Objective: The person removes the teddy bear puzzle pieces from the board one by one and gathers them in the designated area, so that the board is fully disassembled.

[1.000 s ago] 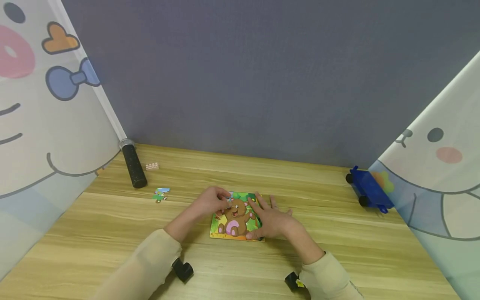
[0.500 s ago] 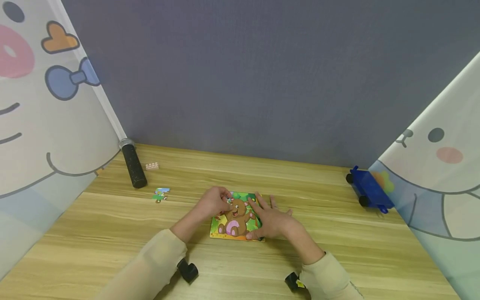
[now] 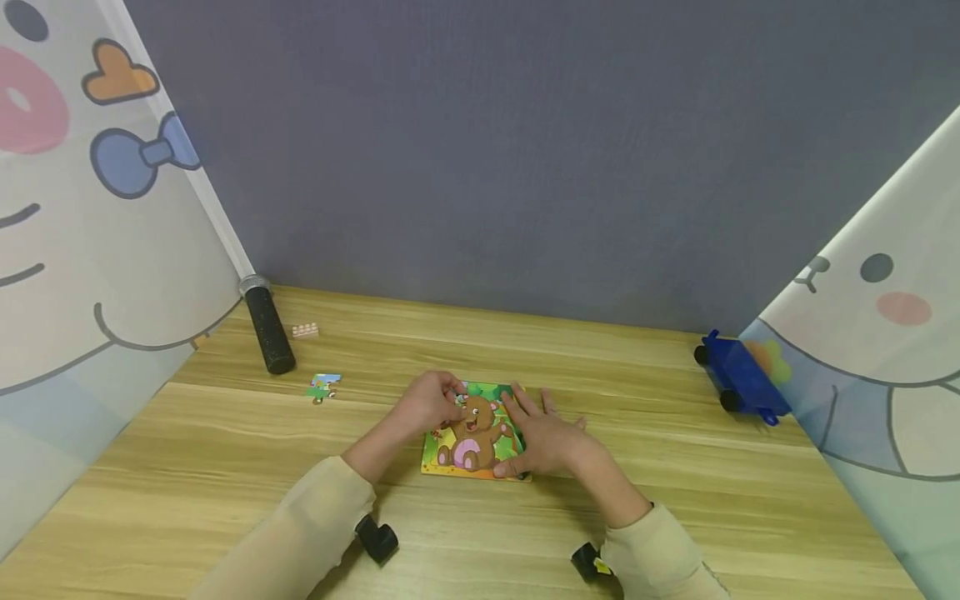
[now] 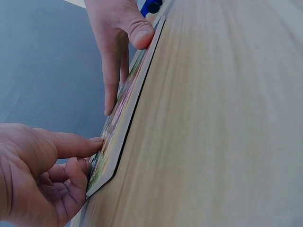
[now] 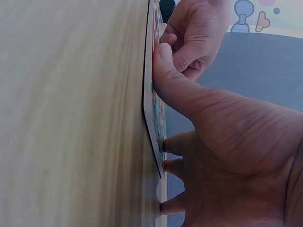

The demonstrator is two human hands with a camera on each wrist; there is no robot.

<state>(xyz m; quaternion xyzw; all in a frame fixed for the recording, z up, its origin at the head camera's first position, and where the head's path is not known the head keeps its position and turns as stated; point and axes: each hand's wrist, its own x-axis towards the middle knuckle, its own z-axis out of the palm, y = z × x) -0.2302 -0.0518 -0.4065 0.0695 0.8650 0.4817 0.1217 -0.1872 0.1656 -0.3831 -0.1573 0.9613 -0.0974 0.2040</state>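
A square bear jigsaw puzzle [image 3: 472,442] lies flat on the wooden table, its yellow border towards me. At its upper left corner my left hand [image 3: 427,404] has its fingers curled; thumb and forefinger pinch at a puzzle piece that they mostly hide. In the left wrist view the left thumb [image 4: 78,144] touches the picture surface near the puzzle's edge. My right hand [image 3: 551,442] is spread over the right side, thumb on the lower border and fingertips reaching past the edge. One loose puzzle piece [image 3: 324,387] lies to the left.
A black-handled microphone [image 3: 270,332] lies at the back left, beside a small pale pink toy brick [image 3: 305,331]. At the right edge stands a blue toy cart [image 3: 742,377] with black wheels. A grey panel [image 3: 487,167] closes off the back of the table [image 3: 450,533].
My left hand and forearm have shifted slightly right along the puzzle's upper left corner, then stayed nearly still. The right hand keeps its place on the puzzle.
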